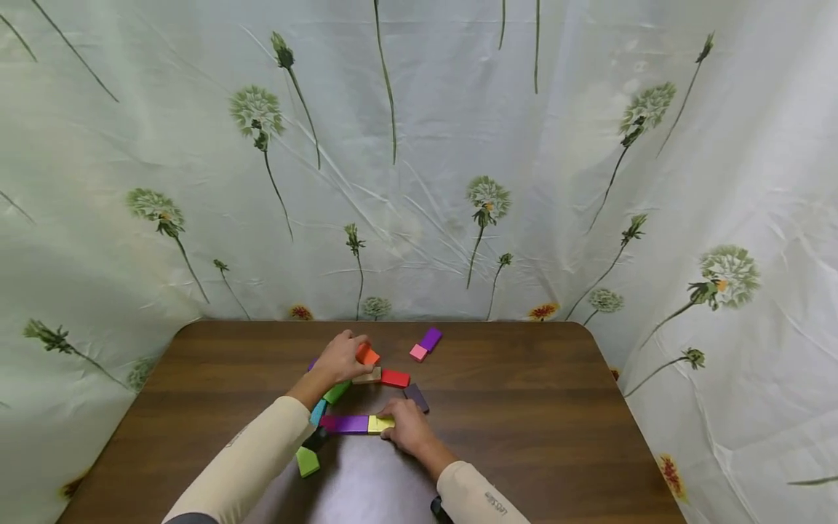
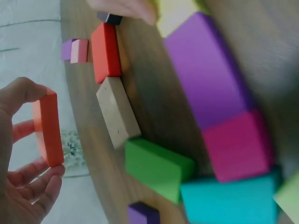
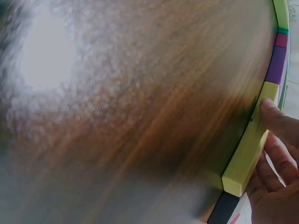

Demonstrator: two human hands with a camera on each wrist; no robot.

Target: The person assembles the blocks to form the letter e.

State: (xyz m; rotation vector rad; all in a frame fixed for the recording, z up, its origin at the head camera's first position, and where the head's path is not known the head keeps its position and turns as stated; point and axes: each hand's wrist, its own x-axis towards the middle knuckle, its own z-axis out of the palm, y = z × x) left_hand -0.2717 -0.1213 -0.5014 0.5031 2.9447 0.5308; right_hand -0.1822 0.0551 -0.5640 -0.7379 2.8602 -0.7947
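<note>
My left hand (image 1: 340, 358) pinches an orange block (image 2: 48, 128) between thumb and fingertips, apart from the other blocks in the left wrist view. Close by it lie a bare wood block (image 2: 117, 112), a red block (image 1: 396, 378) and a green block (image 2: 156, 168). My right hand (image 1: 412, 428) grips a yellow block (image 3: 250, 144), thumb on one face and fingers behind. That block lines up with a purple block (image 1: 350, 424) and a magenta block (image 2: 238, 147). A teal block (image 2: 229, 200) adjoins the magenta end.
A dark block (image 1: 416, 397) sits beyond the right hand. Near the left forearm are a black block (image 1: 316, 439) and a lime block (image 1: 307, 461). Toward the table's back edge lie a pink block (image 1: 418, 353) and another purple block (image 1: 431, 338). A flowered curtain (image 1: 425, 182) hangs behind.
</note>
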